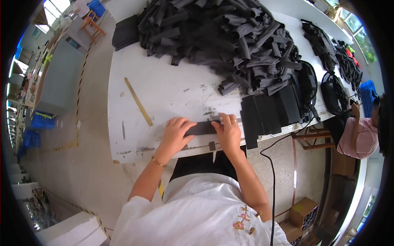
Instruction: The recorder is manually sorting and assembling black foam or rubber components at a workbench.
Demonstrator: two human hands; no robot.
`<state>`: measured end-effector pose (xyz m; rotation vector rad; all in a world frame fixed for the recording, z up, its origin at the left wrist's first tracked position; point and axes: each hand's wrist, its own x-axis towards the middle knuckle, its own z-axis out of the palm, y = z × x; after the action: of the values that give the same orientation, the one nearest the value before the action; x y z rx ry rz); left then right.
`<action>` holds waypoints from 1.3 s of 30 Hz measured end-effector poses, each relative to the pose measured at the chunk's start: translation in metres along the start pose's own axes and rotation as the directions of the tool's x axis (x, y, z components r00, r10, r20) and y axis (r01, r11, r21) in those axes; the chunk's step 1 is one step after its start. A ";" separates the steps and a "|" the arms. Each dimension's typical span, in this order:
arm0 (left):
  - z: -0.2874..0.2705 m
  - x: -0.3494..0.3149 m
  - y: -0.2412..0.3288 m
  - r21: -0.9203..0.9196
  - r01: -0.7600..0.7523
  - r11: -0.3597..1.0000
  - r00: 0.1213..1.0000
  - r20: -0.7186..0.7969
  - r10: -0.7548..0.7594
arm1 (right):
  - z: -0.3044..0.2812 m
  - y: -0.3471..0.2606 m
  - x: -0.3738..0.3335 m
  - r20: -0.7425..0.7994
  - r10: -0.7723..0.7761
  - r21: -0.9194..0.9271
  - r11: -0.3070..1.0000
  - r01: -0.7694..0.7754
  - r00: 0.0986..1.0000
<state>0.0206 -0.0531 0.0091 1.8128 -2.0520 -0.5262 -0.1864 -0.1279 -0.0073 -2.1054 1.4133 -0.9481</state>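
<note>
Grey concrete floor (86,164) fills the left half of the frame, smooth and pale, with a line of yellow-and-black tape (78,106) running down it. Upper left, daylight pours through a row of windows (51,7). A small wooden stool (92,24) stands near the top left, with a blue crate (97,7) just above it. More blue crates (41,121) sit at the left edge beside a long grey bench (61,78). The white worktable (164,90) stretches across the middle, scuffed and marked. Far right, more windows (361,37) show green outside. Lower right, cardboard boxes (303,213) rest on the floor, and a black cable (273,184) hangs down.
</note>
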 end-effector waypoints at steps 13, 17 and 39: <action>0.006 0.212 0.053 0.003 -0.492 0.871 0.770 -0.465 0.437 | -0.047 0.035 -0.037 0.131 0.010 -0.765 0.637 0.094 0.991; 0.022 0.228 0.041 0.140 -0.343 0.929 0.857 -0.357 0.370 | -0.051 0.032 -0.037 0.196 -0.006 -0.655 0.743 0.135 0.981; 0.016 0.143 0.026 -0.940 0.095 -0.327 0.885 0.230 -0.405 | -0.088 0.026 -0.028 -0.047 -0.053 -0.367 0.930 0.032 0.997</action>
<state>-0.0266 -0.1919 0.0100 0.9256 -0.2535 -1.4859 -0.2746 -0.1099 0.0265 -2.3993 1.6885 -0.8136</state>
